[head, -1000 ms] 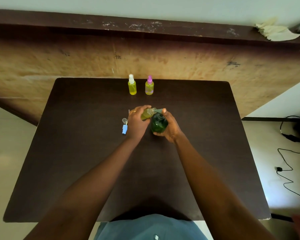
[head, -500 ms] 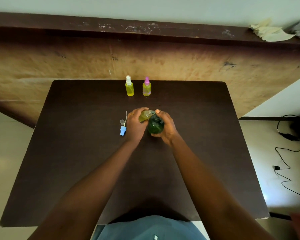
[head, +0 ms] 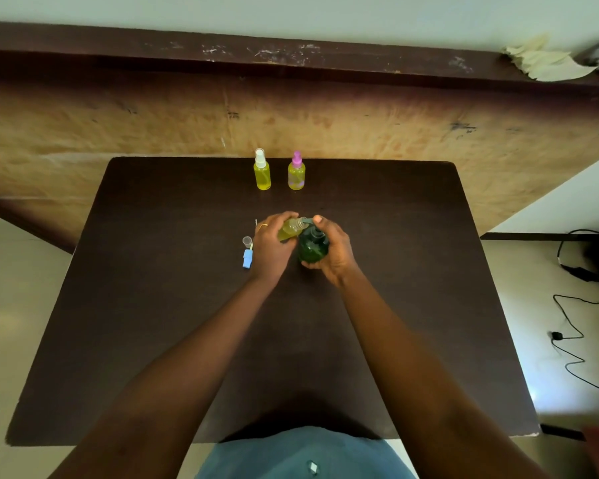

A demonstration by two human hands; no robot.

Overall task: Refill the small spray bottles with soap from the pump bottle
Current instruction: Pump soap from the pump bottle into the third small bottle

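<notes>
Fingers (head: 286, 216) of the left hand (head: 268, 250) are curled round the open spray bottle (head: 291, 230), holding it tilted with its mouth at the spout of the pump bottle (head: 312, 249). The right hand (head: 338, 252) grips the green pump bottle, with one digit laid over the pump head. Both bottles are at the centre of the desk (head: 153, 305).

Change: against the two earlier views, neither grip nor the mouth-to-spout alignment has altered; only the camera has shifted slightly. Judgement: dispensing into this bottle is under way and not finished. The white-capped bottle (head: 261, 171) and pink-capped bottle (head: 296, 173), upright near the far edge, appear filled and closed.

The blue spray head (head: 246, 260) lies just left of the left hand, not yet refitted.

Not determinable: any soap flow, whether the pump head is depressed, and the fill level, which the left hand partly covers.
</notes>
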